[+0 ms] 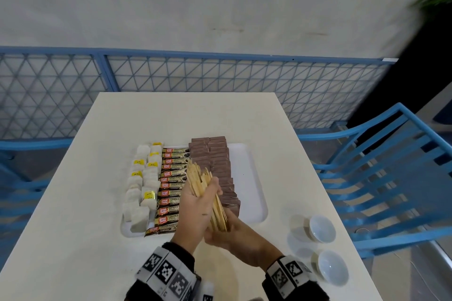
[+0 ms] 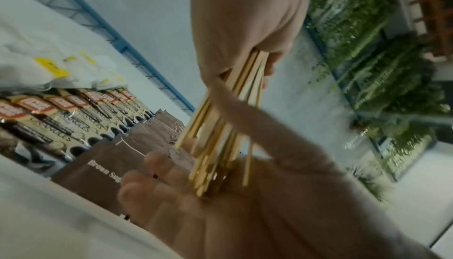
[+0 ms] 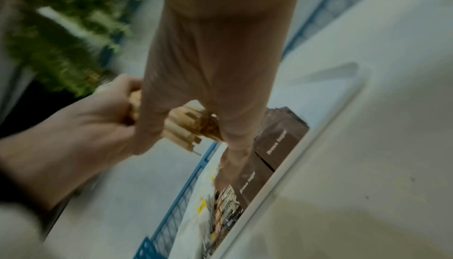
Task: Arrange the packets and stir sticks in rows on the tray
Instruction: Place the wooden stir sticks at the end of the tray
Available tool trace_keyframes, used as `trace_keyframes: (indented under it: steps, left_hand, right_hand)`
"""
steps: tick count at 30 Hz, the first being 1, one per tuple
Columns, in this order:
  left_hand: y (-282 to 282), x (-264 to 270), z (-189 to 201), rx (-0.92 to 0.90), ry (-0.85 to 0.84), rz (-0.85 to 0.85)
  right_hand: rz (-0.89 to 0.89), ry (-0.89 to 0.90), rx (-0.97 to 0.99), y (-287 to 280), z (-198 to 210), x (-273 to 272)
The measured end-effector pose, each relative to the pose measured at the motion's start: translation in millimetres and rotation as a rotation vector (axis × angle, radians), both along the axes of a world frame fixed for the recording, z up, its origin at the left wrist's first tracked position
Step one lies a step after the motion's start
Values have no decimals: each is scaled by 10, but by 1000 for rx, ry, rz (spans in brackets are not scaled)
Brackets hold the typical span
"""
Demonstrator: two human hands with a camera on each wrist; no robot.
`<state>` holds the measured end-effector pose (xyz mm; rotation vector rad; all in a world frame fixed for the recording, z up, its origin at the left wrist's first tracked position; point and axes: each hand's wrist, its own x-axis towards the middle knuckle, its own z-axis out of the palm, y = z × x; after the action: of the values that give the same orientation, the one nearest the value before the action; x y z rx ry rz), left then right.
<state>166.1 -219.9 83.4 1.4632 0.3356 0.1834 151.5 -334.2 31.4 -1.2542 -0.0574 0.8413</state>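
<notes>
My left hand (image 1: 198, 203) grips a fanned bundle of wooden stir sticks (image 1: 199, 178) around its middle, above the white tray (image 1: 247, 178). My right hand (image 1: 232, 230) cups the bundle's lower ends in its palm, thumb laid across the sticks, fingers fairly straight. In the left wrist view the stick (image 2: 215, 131) ends stand on the right palm (image 2: 220, 214). The tray holds tea bags (image 1: 141, 178) at the left, coffee sachets (image 1: 171, 183) in a row beside them, then brown sugar packets (image 1: 220, 161). The hands hide part of the sugar rows.
A bare strip of tray lies right of the sugar packets. Two small white bowls (image 1: 321, 227) (image 1: 332, 267) sit on the table (image 1: 73, 227) at the right front. A blue chair (image 1: 391, 166) stands to the right, and a blue railing (image 1: 195, 76) runs behind the table.
</notes>
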Motion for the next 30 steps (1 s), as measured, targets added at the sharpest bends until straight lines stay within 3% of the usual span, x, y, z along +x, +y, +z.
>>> trace_keyframes:
  steps: [2,5,11,16,23,26,30]
  left_hand:
    - [-12,-34,3,26,-62,8]
    - [-57,-79,15,51,-91,-3]
    - [-109,-138,15,90,-93,-117]
    - [-58,-204,-209,130,-21,-200]
    - [-18,-316,-583,329,3,-424]
    - [12,-321,-659,479,30,-450]
    - [61,-371,-637,492,-15,-428]
  right_hand:
    - [-17,47,119,-31,9,36]
    - [33,-26,90,-25,71,94]
    - [-38,-284,-245,70,-10,104]
    - [-28,-496,-511,8,-191,16]
    - [-119,-640,-354,53,-212,-67]
    - [-177,-614,-308,86,-264,-87]
    - [-168,-539,-314,137,-358,-113]
